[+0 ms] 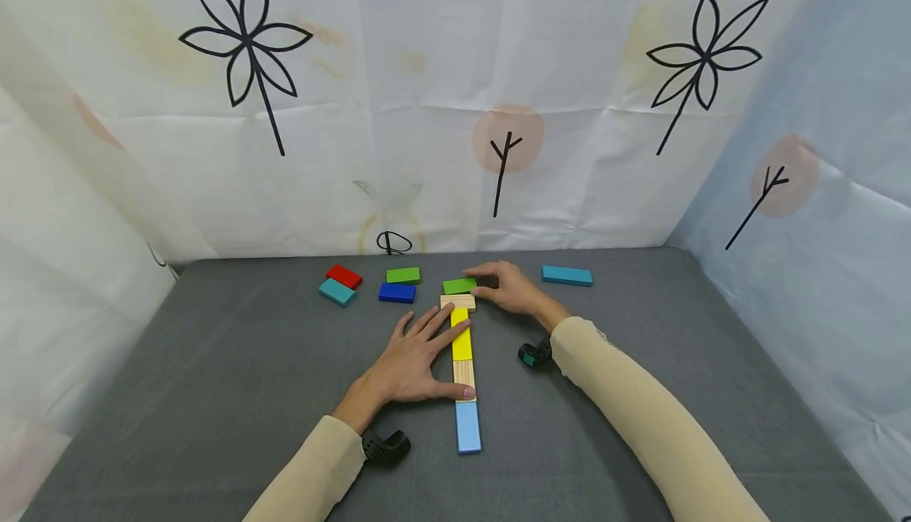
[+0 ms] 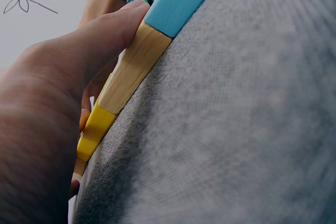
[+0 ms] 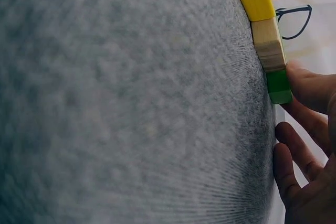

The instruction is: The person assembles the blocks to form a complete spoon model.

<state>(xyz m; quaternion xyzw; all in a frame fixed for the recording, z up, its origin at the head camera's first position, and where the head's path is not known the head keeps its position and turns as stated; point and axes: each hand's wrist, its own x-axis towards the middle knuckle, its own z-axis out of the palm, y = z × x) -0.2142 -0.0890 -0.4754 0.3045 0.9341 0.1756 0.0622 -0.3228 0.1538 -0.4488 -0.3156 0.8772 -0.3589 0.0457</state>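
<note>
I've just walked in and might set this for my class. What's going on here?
A person's right hand pinches the green block at the far end of a line on a grey cloth. The left hand is spread over the line. From the near end it runs light blue block, wood block, yellow block, crosswise wood block, then green. Five other blocks lie apart from it.

A bare black tree drawing (image 1: pixel 501 172) over a peach disc (image 1: pixel 525 152) marks the creased white back cloth (image 1: pixel 427 24). Higher than that tree, well to its left, is a six-petalled flower drawing (image 1: pixel 247 39); a similar flower (image 1: pixel 706 56) stands well to its right. Lower left of it, a small black oval figure (image 1: pixel 387 242) sits within a faint yellow ring (image 1: pixel 422 242). Far right, a bluish side cloth (image 1: pixel 847 71) carries a second tree (image 1: pixel 765 192). Below spreads the gray bench (image 1: pixel 192 380).
</note>
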